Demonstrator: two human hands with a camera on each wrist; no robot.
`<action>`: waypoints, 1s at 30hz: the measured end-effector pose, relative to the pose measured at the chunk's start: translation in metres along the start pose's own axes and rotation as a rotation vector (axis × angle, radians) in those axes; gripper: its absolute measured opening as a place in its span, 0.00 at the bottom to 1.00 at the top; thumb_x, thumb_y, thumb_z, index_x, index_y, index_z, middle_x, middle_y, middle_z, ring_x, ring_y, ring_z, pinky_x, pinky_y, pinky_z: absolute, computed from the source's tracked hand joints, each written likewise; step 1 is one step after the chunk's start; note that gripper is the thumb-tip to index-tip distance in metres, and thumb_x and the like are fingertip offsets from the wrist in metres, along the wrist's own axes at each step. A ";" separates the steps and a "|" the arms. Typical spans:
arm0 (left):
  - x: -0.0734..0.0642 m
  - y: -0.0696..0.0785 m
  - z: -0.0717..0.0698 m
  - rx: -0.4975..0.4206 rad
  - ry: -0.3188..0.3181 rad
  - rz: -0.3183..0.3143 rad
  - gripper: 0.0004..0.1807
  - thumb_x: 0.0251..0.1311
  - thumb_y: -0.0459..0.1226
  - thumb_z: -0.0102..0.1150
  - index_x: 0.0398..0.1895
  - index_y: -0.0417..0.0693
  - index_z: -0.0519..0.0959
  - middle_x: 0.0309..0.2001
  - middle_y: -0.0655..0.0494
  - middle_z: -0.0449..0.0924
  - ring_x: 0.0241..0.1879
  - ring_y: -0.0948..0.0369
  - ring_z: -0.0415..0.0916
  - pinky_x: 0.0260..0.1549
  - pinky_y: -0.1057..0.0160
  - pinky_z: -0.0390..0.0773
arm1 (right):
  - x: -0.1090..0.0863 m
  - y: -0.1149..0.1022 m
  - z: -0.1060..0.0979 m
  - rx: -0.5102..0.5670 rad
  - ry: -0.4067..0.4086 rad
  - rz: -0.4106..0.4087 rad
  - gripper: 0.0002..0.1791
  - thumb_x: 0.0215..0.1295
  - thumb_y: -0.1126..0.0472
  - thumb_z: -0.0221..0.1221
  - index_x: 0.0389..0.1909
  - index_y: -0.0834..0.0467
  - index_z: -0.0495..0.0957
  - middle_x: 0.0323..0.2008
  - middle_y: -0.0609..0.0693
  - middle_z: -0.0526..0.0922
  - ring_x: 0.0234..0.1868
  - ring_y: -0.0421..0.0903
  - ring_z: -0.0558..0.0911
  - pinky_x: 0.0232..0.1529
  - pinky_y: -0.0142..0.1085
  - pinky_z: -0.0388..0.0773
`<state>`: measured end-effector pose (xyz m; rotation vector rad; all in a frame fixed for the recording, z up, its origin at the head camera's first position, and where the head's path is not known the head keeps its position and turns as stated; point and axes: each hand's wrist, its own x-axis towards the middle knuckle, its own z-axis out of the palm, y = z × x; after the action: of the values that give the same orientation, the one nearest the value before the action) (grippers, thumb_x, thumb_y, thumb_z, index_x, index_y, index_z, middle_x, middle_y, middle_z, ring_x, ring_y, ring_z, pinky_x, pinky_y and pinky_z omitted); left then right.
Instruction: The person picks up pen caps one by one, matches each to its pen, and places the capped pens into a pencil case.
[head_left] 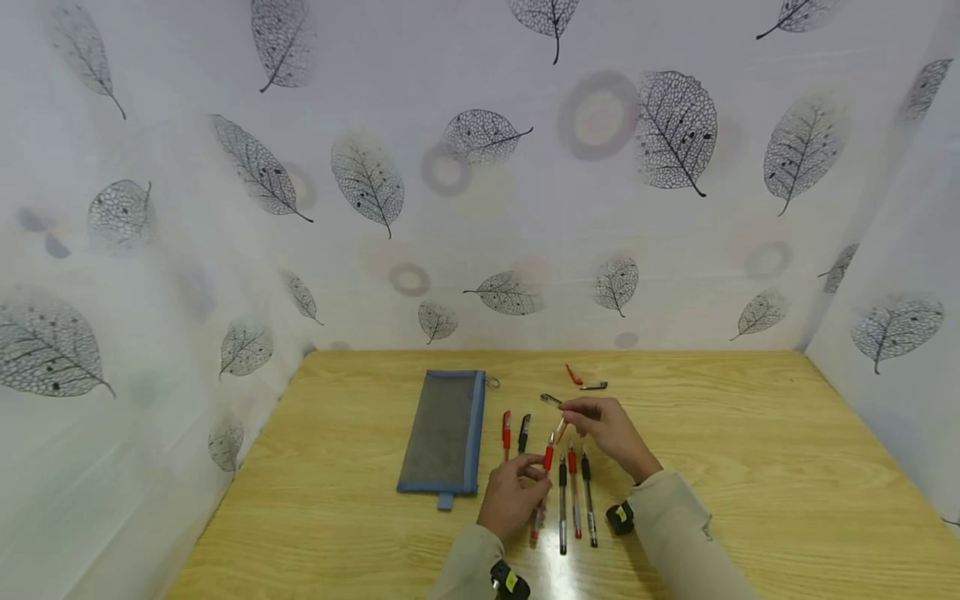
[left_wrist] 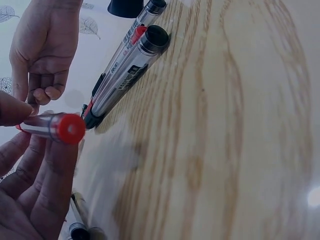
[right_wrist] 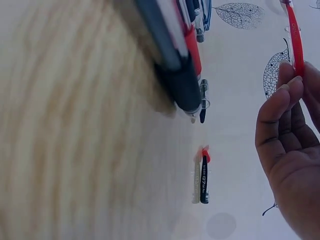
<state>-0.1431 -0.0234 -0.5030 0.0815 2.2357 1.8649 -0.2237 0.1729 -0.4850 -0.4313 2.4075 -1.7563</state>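
Note:
My left hand [head_left: 513, 497] grips a red gel pen [head_left: 548, 457], its tip pointing up and away. In the left wrist view the red end plug [left_wrist: 70, 128] of this pen faces the camera. My right hand [head_left: 604, 427] pinches a red pen cap [right_wrist: 296, 47] between thumb and fingers, close beside the pen's tip. Whether cap and tip touch, I cannot tell. Just right of the held pen lie a black pen [head_left: 563, 500], a red pen [head_left: 575, 492] and another black pen [head_left: 588, 500], all uncapped. A black cap [head_left: 551, 400] lies beyond my right fingertips.
Left of my hands, a capped red pen [head_left: 506, 429] and a capped black pen [head_left: 523, 432] lie partly hidden by the left hand. Farther left is a grey mesh pouch [head_left: 442, 429] with blue edging. A red cap [head_left: 573, 374] and a black cap [head_left: 594, 386] lie at the back.

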 end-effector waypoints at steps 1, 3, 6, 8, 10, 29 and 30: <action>0.000 0.000 0.000 0.000 -0.004 0.000 0.17 0.61 0.32 0.60 0.54 0.40 0.78 0.34 0.56 0.79 0.20 0.63 0.77 0.20 0.64 0.78 | 0.000 -0.001 0.000 0.000 0.004 0.000 0.18 0.70 0.60 0.57 0.51 0.71 0.78 0.43 0.62 0.82 0.36 0.57 0.78 0.36 0.41 0.78; 0.000 0.000 0.000 0.006 -0.010 0.005 0.17 0.61 0.32 0.60 0.54 0.41 0.78 0.34 0.56 0.80 0.20 0.63 0.77 0.20 0.64 0.78 | 0.000 -0.002 0.000 -0.006 0.004 -0.006 0.18 0.70 0.60 0.57 0.51 0.70 0.78 0.43 0.62 0.82 0.36 0.58 0.78 0.36 0.43 0.79; 0.001 0.000 0.000 0.010 -0.017 0.014 0.17 0.61 0.32 0.60 0.54 0.41 0.78 0.34 0.56 0.80 0.21 0.63 0.77 0.20 0.64 0.78 | -0.001 -0.003 0.000 -0.013 -0.009 -0.019 0.18 0.69 0.60 0.57 0.50 0.70 0.78 0.44 0.64 0.82 0.36 0.59 0.79 0.36 0.44 0.79; 0.000 0.000 0.000 0.010 -0.020 0.014 0.17 0.61 0.32 0.60 0.54 0.40 0.78 0.34 0.56 0.80 0.21 0.63 0.77 0.20 0.64 0.78 | -0.001 -0.004 0.000 -0.019 -0.030 -0.034 0.18 0.69 0.60 0.57 0.50 0.70 0.79 0.44 0.66 0.81 0.36 0.59 0.79 0.36 0.43 0.79; 0.000 0.000 0.000 0.009 -0.022 0.014 0.17 0.61 0.32 0.60 0.54 0.40 0.78 0.34 0.56 0.80 0.21 0.63 0.77 0.20 0.64 0.78 | -0.002 -0.004 0.000 -0.019 -0.050 -0.038 0.17 0.69 0.60 0.57 0.50 0.70 0.79 0.44 0.67 0.81 0.36 0.59 0.80 0.36 0.43 0.80; -0.003 0.006 0.003 -0.198 0.017 -0.047 0.17 0.61 0.26 0.58 0.53 0.31 0.76 0.35 0.48 0.80 0.19 0.63 0.74 0.21 0.61 0.81 | -0.005 -0.007 0.012 0.044 -0.130 -0.090 0.16 0.69 0.64 0.56 0.49 0.74 0.77 0.36 0.61 0.83 0.33 0.57 0.81 0.37 0.46 0.80; -0.002 0.006 0.004 -0.216 0.021 -0.051 0.17 0.61 0.25 0.58 0.53 0.30 0.76 0.35 0.48 0.80 0.19 0.63 0.74 0.22 0.61 0.82 | -0.004 -0.007 0.014 0.048 -0.129 -0.091 0.16 0.69 0.65 0.56 0.49 0.74 0.77 0.36 0.62 0.83 0.33 0.56 0.81 0.38 0.46 0.81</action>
<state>-0.1406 -0.0191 -0.4973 -0.0309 2.0148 2.0741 -0.2147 0.1599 -0.4825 -0.6371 2.2863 -1.7601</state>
